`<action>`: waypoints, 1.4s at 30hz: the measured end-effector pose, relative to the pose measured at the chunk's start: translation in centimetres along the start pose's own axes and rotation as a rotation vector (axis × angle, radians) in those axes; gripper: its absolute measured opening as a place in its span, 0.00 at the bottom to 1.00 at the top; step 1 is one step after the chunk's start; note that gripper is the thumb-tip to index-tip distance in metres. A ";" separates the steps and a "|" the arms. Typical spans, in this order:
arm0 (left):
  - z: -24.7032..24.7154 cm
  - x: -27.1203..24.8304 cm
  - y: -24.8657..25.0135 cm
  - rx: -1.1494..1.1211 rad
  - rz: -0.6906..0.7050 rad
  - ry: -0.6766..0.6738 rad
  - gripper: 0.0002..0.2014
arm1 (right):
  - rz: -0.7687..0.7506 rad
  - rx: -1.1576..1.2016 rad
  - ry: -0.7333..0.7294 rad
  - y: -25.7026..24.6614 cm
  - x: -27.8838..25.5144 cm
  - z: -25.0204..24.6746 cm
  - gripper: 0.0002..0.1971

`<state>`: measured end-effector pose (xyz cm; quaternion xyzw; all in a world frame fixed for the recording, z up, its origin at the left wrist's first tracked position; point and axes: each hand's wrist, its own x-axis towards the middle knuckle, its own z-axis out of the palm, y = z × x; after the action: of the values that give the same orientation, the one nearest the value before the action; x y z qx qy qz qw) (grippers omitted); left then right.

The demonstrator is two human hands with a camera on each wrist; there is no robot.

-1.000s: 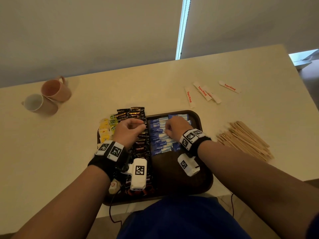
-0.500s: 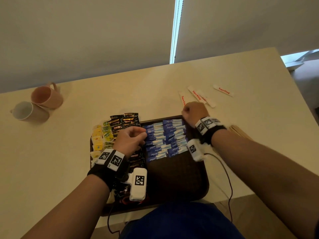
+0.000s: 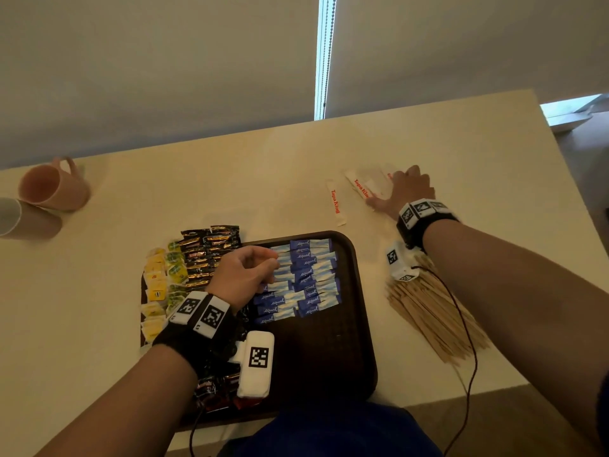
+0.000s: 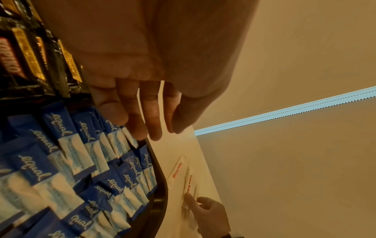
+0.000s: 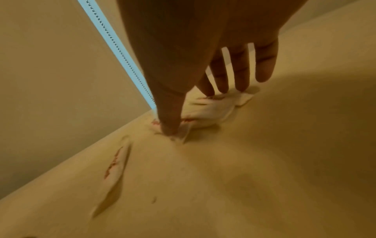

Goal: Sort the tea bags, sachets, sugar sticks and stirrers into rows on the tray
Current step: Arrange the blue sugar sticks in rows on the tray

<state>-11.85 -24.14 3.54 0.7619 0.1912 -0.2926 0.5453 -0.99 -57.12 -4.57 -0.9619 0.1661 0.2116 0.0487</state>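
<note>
Right hand [image 3: 400,192] lies flat, fingers spread on sugar sticks [image 3: 365,186] beyond the tray [image 3: 359,324]; left hand [image 3: 242,275] hovers loosely curled, empty, over it.

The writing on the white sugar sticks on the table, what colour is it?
Red, on the sugar sticks. The head view shows it best.

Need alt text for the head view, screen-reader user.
Right hand rests flat on white sugar sticks on the table beyond a dark tray. Left hand, loosely curled, hovers over blue sachets in rows on the tray; wooden stirrers lie right of it.
</note>
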 end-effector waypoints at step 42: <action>-2.9 -3.3 -0.1 0.055 0.137 -0.059 0.04 | -0.016 0.150 -0.101 -5.7 -16.1 4.0 0.15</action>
<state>-13.69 -21.27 6.33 0.7788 0.1144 -0.2824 0.5482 -14.39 -46.27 -1.21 -0.9450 0.1712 0.2465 0.1304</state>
